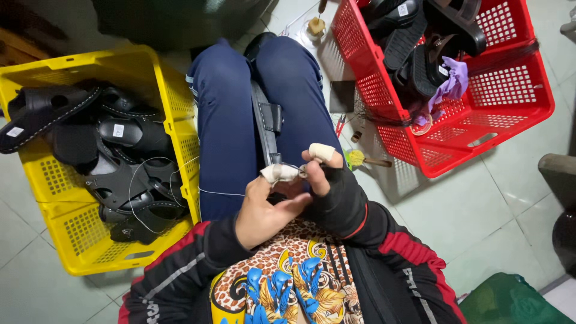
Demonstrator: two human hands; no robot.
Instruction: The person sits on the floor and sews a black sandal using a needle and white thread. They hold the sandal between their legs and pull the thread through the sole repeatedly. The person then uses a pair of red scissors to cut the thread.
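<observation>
Here the left hand (264,207) and right hand (327,180) both pinch one black sandal strap (267,123) on the lap, between two crates, one yellow crate (171,84) and one red crate (516,90)

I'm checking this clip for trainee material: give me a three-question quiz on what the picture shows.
1. True or false: the yellow crate sits on the person's left side.
2. What covers the fingertips pinching at the black sandal on the lap? A) white tape B) metal thimbles C) nothing
3. Fill in: the purple cloth lies in the ___ crate.

Key: 1 true. 2 A. 3 red. The left hand and the right hand meet over the sandal, where a thin white thread trails off.
</observation>
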